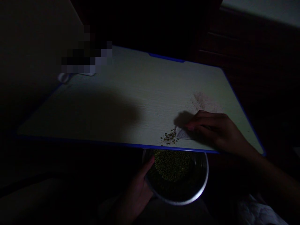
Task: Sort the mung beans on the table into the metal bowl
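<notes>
My left hand [140,187] grips the left side of a metal bowl [203,184], thumb over the rim. Small green beans [173,165], like mung beans, lie inside it, and the bowl sits partly under the table's near edge. On the tabletop my right hand [212,128] is closed around a thin pale flat piece [184,134] with a curved edge; its exact kind is too dark to tell. Against the left end of that piece lies a small scatter of beans [169,138], just above the blue edge. A pale pinkish, fine-grained pile [201,98] is spread beyond my right hand.
The pale folding-style table [145,87] has a blue rim. At its far left corner are a pixelated patch and a small pale loop [63,77]. A light patterned cloth [257,209] shows at the lower right. The surroundings are very dark.
</notes>
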The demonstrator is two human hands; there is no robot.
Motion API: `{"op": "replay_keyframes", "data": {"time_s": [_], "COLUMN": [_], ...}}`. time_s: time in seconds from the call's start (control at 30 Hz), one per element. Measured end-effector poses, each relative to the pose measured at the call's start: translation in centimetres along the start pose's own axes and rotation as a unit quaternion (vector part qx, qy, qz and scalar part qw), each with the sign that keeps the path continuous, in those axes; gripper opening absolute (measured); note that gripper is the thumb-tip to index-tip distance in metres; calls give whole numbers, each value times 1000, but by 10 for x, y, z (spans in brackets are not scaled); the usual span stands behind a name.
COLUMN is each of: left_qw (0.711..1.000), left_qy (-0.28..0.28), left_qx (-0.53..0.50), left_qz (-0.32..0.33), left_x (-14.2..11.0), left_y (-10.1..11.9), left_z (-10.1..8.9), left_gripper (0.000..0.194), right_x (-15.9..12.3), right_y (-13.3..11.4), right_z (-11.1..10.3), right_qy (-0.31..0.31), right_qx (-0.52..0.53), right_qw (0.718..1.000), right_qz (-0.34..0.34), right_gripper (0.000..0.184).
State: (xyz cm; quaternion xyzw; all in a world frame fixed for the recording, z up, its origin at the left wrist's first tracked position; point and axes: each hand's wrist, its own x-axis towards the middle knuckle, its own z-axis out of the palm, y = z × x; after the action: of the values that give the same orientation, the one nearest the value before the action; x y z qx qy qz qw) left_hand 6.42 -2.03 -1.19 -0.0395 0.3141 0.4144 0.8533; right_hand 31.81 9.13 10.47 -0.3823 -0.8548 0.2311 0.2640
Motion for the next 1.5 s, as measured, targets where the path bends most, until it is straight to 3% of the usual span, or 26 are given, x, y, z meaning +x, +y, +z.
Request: {"op": "replay_keyframes", "data": {"time_s": [0.1,0.2,0.47,0.63,0.77,1.0,1.1,1.3,1.5], "left_qw": [1000,1000,1000,1000,1000,1000,1000,1000,1000], "left_qy": [-16,-18,-11,25,12,-17,-16,-6,-11], "left_qx": [0,14,12,0,-6,-10,-10,6,-5], "left_qz": [-5,-2,7,1,1,9,-1,3,-1], "left_x": [1,3,1,-1,1,2,1,-1,1], "left_y": [-2,-3,-1,-1,-1,0,1,1,-1], "left_z": [-7,-10,-5,-8,-2,0,-2,-1,-5], "left_gripper": [26,22,16,15,14,16,13,14,19], "right_x": [2,3,-4,-9,-13,-10,1,20,8], "right_y": [-3,-6,-9,-12,-17,-15,-11,-3,-6], "right_z": [-1,-2,-4,-5,-3,1,3,7,-4], "right_qy": [-16,-27,-46,-36,-30,45,71,36,-21], "right_qx": [14,24,34,39,45,-20,-50,-22,15], "right_qw": [1000,999,998,999,999,996,995,999,999], "right_qz": [-18,-23,-13,-7,-6,67,58,4,-31], "right_gripper": [20,19,21,21,21,16,15,20,26]}}
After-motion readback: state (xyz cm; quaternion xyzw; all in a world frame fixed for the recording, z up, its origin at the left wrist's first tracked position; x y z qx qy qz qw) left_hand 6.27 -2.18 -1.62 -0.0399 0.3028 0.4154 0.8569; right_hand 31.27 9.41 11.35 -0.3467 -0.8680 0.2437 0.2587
